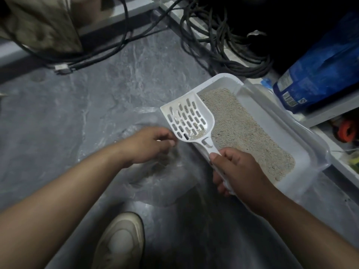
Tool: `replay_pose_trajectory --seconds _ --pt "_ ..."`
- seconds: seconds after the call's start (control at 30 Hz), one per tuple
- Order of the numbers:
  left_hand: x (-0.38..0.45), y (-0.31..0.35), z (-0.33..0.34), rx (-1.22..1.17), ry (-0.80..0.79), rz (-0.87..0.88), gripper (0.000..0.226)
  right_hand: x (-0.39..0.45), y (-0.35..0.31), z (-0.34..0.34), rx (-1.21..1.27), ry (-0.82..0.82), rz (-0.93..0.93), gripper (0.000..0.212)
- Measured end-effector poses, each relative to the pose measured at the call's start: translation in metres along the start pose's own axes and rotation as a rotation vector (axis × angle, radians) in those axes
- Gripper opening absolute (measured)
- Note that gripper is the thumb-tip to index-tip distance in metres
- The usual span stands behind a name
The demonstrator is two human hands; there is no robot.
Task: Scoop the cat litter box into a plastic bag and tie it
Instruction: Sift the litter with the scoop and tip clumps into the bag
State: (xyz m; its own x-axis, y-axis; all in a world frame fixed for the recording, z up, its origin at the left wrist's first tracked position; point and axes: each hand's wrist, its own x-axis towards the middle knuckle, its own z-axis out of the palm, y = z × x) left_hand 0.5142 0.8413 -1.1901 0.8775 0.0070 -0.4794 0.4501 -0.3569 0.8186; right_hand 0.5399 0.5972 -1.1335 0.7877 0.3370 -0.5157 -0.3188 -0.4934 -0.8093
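Scoop held over litter box edge
Right hand (237, 171) grips scoop (191, 121) handle; left hand (147, 144) pinches plastic bag (155, 183) beside litter box (303, 152).

The grey floor (77, 105) lies open to the left of the clear plastic bag (155, 177), up to the black cables (223, 49) along the far wall. To the right the litter box (303, 150) blocks the way, with a blue sack (318, 70) just beyond it. A shoe (120, 241) stands near the bag on the near side.
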Motion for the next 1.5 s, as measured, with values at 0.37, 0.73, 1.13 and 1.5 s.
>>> replay_pose_trajectory --seconds 0.37,0.73,1.13,1.5 --pt "-0.006 -0.005 0.025 0.136 -0.271 0.129 0.051 -0.003 0.002 0.003 -0.008 -0.012 -0.041 0.026" --pt "-0.021 -0.011 0.003 0.904 -0.222 -0.201 0.037 0.005 0.033 0.034 -0.682 0.026 -0.279 0.024" --pt "-0.023 -0.022 0.021 0.996 -0.114 -0.328 0.078 0.01 0.033 0.045 -1.144 0.028 -0.276 0.011" --pt "-0.018 -0.019 0.03 0.944 -0.137 -0.386 0.082 0.002 0.039 0.033 -1.239 0.061 -0.306 0.016"
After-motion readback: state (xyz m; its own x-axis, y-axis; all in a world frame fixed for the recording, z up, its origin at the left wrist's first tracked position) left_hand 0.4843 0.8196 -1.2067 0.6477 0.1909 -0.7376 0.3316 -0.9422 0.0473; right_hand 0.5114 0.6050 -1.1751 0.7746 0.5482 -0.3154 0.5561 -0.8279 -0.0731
